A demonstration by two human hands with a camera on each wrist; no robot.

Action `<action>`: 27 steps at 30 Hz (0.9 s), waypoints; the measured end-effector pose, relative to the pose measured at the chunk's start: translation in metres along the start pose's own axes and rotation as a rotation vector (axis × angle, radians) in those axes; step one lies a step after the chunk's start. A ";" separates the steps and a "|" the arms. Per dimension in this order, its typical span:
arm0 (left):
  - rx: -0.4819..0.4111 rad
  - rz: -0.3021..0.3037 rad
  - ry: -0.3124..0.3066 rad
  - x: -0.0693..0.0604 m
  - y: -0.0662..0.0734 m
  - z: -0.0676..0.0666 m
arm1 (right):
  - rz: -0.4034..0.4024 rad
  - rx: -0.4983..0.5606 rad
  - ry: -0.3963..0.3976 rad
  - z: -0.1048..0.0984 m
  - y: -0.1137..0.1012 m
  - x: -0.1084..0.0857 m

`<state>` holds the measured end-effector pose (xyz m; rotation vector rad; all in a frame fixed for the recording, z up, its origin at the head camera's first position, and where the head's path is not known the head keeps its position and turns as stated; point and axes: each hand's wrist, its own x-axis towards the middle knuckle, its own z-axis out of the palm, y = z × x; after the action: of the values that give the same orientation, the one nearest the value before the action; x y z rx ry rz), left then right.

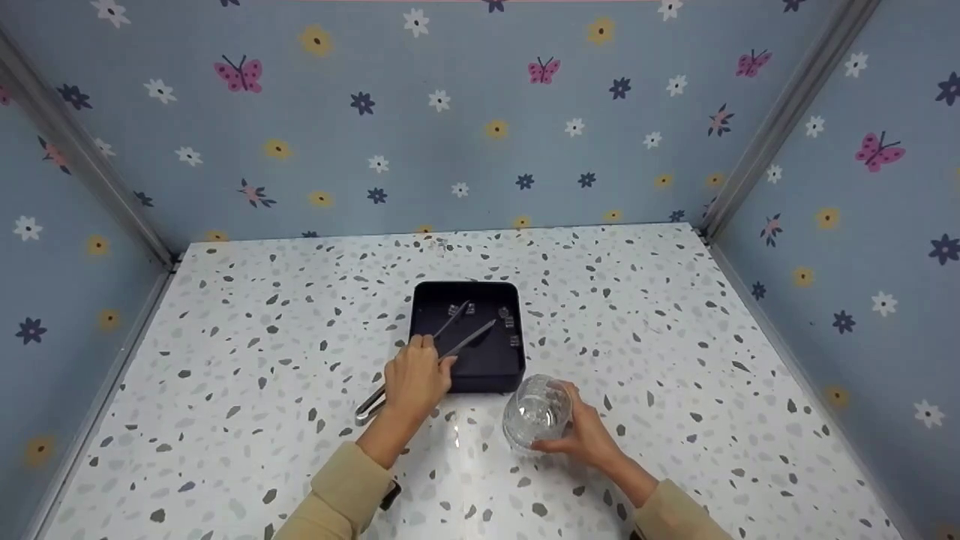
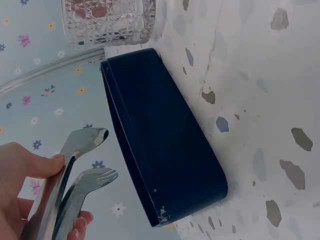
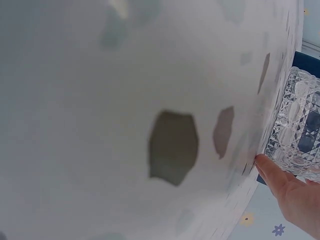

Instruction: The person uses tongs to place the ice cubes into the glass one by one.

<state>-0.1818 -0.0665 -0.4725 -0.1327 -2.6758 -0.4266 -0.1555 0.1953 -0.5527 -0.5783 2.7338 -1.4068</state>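
At the head view's lower centre we judge the glass (image 1: 536, 416) fragile, best clasped round its sides, as the right hand (image 1: 586, 433) apparently does, while leftward the left hand (image 1: 415, 379) grips stiff-looking tongs (image 2: 49, 200) mid-length.

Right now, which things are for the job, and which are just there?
Probably for the job:
- tongs, in the left hand
- glass, in the right hand
- black box
- clear pieces inside it

Just there:
- speckled table
- flowery walls
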 end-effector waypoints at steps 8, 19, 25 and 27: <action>0.025 -0.039 -0.019 0.009 -0.007 0.009 | 0.010 -0.006 0.001 0.000 0.001 0.001; 0.071 -0.051 -0.027 0.019 -0.012 0.021 | -0.008 0.002 0.001 0.001 0.002 0.000; 0.104 -0.069 -0.050 0.028 -0.012 0.025 | -0.019 0.018 0.005 0.000 0.002 0.000; 0.117 -0.071 -0.057 0.031 -0.012 0.027 | -0.019 0.022 0.000 0.000 0.001 0.000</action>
<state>-0.2222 -0.0682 -0.4861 -0.0152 -2.7601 -0.2903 -0.1563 0.1956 -0.5539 -0.6042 2.7161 -1.4394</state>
